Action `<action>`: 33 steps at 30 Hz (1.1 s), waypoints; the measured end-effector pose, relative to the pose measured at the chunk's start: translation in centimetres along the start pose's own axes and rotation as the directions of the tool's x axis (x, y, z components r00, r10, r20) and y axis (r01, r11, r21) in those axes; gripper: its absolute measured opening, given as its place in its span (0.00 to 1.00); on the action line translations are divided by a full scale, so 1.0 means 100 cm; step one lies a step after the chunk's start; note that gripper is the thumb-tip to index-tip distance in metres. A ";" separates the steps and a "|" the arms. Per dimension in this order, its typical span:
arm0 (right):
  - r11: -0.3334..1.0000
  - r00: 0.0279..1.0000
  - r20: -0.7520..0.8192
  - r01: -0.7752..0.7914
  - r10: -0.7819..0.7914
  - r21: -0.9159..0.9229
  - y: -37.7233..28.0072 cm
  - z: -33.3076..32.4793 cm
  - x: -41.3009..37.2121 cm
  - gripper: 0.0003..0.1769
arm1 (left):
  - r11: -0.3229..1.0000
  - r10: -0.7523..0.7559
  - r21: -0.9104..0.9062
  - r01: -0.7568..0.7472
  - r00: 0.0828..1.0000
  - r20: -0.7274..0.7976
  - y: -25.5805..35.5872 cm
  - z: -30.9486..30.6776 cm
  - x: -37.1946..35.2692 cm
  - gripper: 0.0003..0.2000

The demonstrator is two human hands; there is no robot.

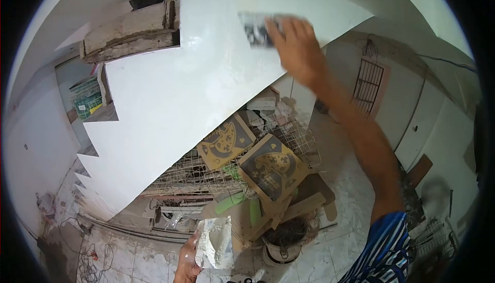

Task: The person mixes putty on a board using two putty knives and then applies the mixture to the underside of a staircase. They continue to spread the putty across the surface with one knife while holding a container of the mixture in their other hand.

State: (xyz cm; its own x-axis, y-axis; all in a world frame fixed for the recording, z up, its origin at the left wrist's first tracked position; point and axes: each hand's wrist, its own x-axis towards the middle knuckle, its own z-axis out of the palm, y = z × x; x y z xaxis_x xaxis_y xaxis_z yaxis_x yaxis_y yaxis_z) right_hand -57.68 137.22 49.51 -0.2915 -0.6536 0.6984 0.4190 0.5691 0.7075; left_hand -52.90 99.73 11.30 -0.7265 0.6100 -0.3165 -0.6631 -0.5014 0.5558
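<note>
My right hand (pixel 299 46) reaches up and is closed on a broad scraper blade (pixel 253 30), blurred by motion. The blade lies against the smooth white side wall of a staircase (pixel 154 102), high up near its sloping lower edge. Low in the view, my left hand (pixel 187 260) grips a flat plate loaded with white putty (pixel 214 243) by its left side. Most of the plate's surface is hidden under the putty, so its exact kind does not show.
Below the slope lie printed cardboard boxes (pixel 273 168), wire mesh (pixel 180 172) and wood scraps. A dirty bucket (pixel 281 249) stands on the tiled floor. A green patterned bucket (pixel 86 97) sits on a step at left. Loose cable (pixel 95 265) lies on the floor.
</note>
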 end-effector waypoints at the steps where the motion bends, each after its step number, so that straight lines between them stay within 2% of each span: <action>1: 0.999 0.992 -0.127 0.008 -0.013 -0.038 0.015 0.012 0.018 0.24 | 1.000 -0.006 -0.010 0.006 1.000 -0.005 0.000 0.001 0.000 0.22; 3: 0.991 0.992 -0.129 0.000 -0.017 -0.135 0.035 0.029 0.049 0.22 | 0.999 -0.019 -0.032 0.018 1.000 -0.020 0.000 0.000 -0.002 0.23; 6: 0.996 0.968 0.244 -0.074 0.061 0.043 0.038 0.007 0.085 0.24 | 0.999 -0.021 -0.040 0.019 0.999 -0.034 0.000 -0.007 0.000 0.23; 9: 0.981 0.913 0.386 -0.179 0.134 0.081 0.036 0.007 0.096 0.24 | 1.000 -0.007 -0.019 0.006 0.999 -0.047 0.001 -0.015 -0.001 0.23; 12: 0.983 0.949 0.280 -0.170 0.144 0.071 0.027 0.024 0.081 0.24 | 1.000 0.000 -0.013 -0.001 0.996 -0.087 0.006 -0.010 -0.004 0.23; 14: 0.995 0.997 0.030 -0.066 0.068 -0.070 0.017 0.044 0.054 0.22 | 0.999 -0.013 -0.035 0.010 0.997 -0.079 0.006 -0.016 -0.001 0.24; 16: 0.985 0.979 -0.198 0.022 -0.057 -0.172 0.004 0.048 0.029 0.23 | 0.998 -0.025 -0.055 0.021 0.997 -0.072 0.007 -0.021 0.005 0.24; 19: 1.000 0.999 -0.047 0.004 -0.004 -0.010 -0.038 0.033 -0.010 0.25 | 0.998 -0.030 -0.052 0.027 0.998 -0.048 0.010 -0.018 0.006 0.24; 24: 1.000 0.982 0.187 -0.006 0.008 -0.012 -0.108 0.002 -0.072 0.27 | 0.997 -0.044 -0.068 0.045 0.999 0.015 0.009 -0.032 0.013 0.24; 26: 0.996 0.970 0.240 -0.046 0.028 0.072 -0.127 -0.006 -0.092 0.27 | 0.993 -0.046 -0.109 0.047 0.999 0.014 0.008 -0.034 0.013 0.23; 30: 0.970 0.957 0.289 -0.062 -0.010 0.237 -0.142 -0.029 -0.110 0.28 | 0.987 -0.019 -0.158 0.016 1.000 -0.013 0.007 -0.031 0.003 0.23; 33: 0.958 0.970 0.235 -0.009 -0.061 0.286 -0.125 -0.039 -0.085 0.26 | 0.992 0.019 -0.123 -0.020 1.000 -0.012 0.009 -0.029 -0.003 0.22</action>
State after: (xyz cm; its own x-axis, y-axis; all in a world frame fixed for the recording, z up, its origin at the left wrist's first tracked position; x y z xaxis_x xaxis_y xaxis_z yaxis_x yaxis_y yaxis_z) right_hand -57.08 133.66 34.30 -0.5108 -0.5516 0.6594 0.1580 0.6937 0.7027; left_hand -53.83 97.33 9.64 -0.7408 0.5930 -0.3156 -0.6657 -0.5854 0.4628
